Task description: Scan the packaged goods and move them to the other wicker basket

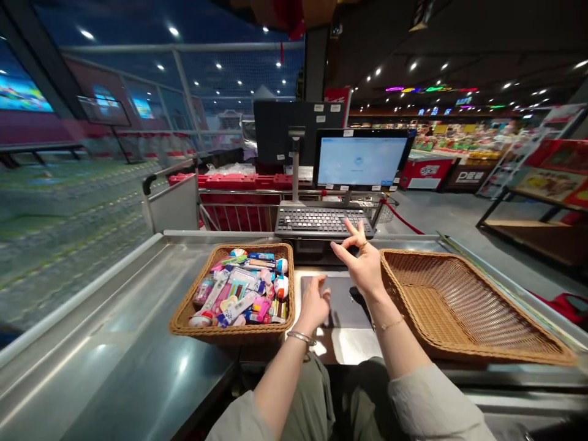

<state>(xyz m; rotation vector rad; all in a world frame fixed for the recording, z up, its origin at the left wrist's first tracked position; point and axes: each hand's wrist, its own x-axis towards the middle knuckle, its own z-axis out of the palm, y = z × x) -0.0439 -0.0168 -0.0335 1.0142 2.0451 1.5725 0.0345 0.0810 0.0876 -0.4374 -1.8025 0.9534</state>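
My right hand [364, 263] is raised just in front of the black keyboard [316, 220], fingers apart and partly bent, holding nothing. Lower and to its left, my left hand [315, 305] hovers over the grey mat [342, 306], its fingers loosely bent and apart. Close by on the left stands a wicker basket [184, 309] full of small packaged goods [239, 288], among them several egg-shaped items in white with red or blue. A second, wider wicker basket [441, 306] lies right of my right wrist, its woven bottom showing.
Behind the keyboard stand a lit monitor [361, 160] and a dark screen [280, 131] seen from its back. A shopping cart [243, 208] stands beyond the metal counter [124, 343]. Shelving [537, 190] is at the right.
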